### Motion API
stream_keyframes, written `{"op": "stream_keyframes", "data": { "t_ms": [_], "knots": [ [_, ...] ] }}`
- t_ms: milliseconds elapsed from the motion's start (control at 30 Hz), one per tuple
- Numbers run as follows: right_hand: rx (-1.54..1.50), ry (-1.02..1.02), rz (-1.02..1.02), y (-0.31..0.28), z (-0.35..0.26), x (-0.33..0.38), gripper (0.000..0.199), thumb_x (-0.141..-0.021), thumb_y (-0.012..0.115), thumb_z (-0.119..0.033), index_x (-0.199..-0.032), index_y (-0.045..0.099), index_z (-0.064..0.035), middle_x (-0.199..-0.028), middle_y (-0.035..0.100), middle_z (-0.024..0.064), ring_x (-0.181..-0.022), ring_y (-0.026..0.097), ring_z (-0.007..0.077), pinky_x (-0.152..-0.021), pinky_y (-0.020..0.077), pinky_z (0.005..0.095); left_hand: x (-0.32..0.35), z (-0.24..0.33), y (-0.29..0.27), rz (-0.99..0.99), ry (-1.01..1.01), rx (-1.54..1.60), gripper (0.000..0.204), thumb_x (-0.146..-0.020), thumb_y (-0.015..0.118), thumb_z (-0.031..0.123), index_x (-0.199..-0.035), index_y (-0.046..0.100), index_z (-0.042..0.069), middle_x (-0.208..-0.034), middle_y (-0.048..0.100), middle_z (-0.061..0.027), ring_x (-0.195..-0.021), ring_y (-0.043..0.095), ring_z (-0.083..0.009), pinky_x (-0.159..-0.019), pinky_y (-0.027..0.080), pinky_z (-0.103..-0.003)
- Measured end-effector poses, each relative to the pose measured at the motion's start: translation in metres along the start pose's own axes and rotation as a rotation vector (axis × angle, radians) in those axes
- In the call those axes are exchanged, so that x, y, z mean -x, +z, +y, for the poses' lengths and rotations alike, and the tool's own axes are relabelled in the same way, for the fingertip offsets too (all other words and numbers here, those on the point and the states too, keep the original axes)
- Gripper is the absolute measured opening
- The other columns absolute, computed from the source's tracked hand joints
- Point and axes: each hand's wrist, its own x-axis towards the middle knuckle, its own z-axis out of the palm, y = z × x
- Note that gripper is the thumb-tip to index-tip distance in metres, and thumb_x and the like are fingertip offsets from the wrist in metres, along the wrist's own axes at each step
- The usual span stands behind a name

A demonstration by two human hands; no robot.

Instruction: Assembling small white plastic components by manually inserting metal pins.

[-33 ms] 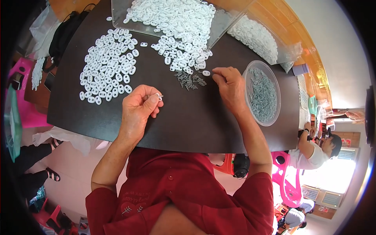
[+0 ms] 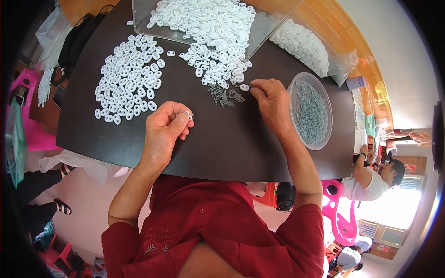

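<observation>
Item: small white plastic piece (image 2: 188, 114), pinched in my left hand (image 2: 163, 131) above the dark counter (image 2: 222, 143). My right hand (image 2: 271, 102) closes fingertips near the loose screws (image 2: 225, 96); best lifting just one.

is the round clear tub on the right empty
No, the round clear tub holds a heap of small grey metal pins.

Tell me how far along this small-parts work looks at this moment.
Looks done: a spread of white oval pieces lies laid out at the left of the dark table. In hand: the left hand pinches one white piece with a small metal part at its fingertips; the right hand reaches at the loose metal pins. Left: a big heap of white pieces in the clear tray and a bowl of pins.
</observation>
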Motion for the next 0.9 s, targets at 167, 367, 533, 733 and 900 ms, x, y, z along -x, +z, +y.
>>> {"op": "stream_keyframes", "data": {
  "t_ms": [167,367,533,733,900],
  "knots": [
    [0.128,-0.134,-0.054,0.010,0.000,-0.005,0.013,-0.072,0.067,-0.006,-0.085,0.067,-0.0060,-0.073,0.057,0.0075,-0.073,0.054,0.0247,-0.065,0.0436,0.0357,0.000,0.001,0.000,-0.008,-0.017,-0.009,0.013,-0.089,0.059,0.013,-0.085,0.059,0.001,-0.073,0.058,-0.0038,-0.058,0.049,-0.0072,-0.053,0.040,-0.019],
    [0.212,-0.235,0.015,0.015,0.006,-0.005,0.010,-0.073,0.067,-0.007,-0.083,0.067,-0.0071,-0.071,0.056,0.0083,-0.074,0.053,0.0267,-0.064,0.0431,0.0364,0.000,0.004,-0.001,-0.025,-0.030,-0.022,0.008,-0.089,0.056,0.009,-0.088,0.058,0.001,-0.074,0.059,-0.0027,-0.061,0.050,-0.0053,-0.054,0.042,-0.019],
    [-0.305,0.140,-0.144,-0.003,-0.020,0.000,0.009,-0.081,0.064,-0.009,-0.086,0.066,-0.0026,-0.074,0.062,0.0037,-0.070,0.056,0.0157,-0.063,0.0438,0.0273,0.000,-0.001,-0.001,-0.008,-0.005,0.012,0.008,-0.089,0.056,0.009,-0.090,0.059,0.001,-0.074,0.059,-0.0027,-0.061,0.050,-0.0049,-0.054,0.042,-0.019],
    [-0.862,0.456,-0.362,-0.003,-0.068,0.006,0.014,-0.086,0.061,-0.011,-0.091,0.067,-0.0002,-0.077,0.065,0.0020,-0.067,0.055,0.0046,-0.060,0.0431,0.0189,0.006,0.000,0.014,0.045,0.006,0.040,0.013,-0.088,0.059,0.009,-0.095,0.060,-0.002,-0.075,0.060,-0.0044,-0.058,0.051,-0.0064,-0.054,0.042,-0.019],
    [-0.997,0.488,-0.349,0.012,-0.086,0.013,0.015,-0.086,0.062,-0.011,-0.096,0.065,0.0000,-0.078,0.065,0.0031,-0.067,0.056,0.0058,-0.060,0.0434,0.0188,0.011,-0.002,0.020,0.055,-0.004,0.111,0.013,-0.088,0.059,0.007,-0.097,0.058,-0.002,-0.077,0.063,-0.0070,-0.061,0.056,-0.0080,-0.054,0.045,-0.020]
  ]
}}
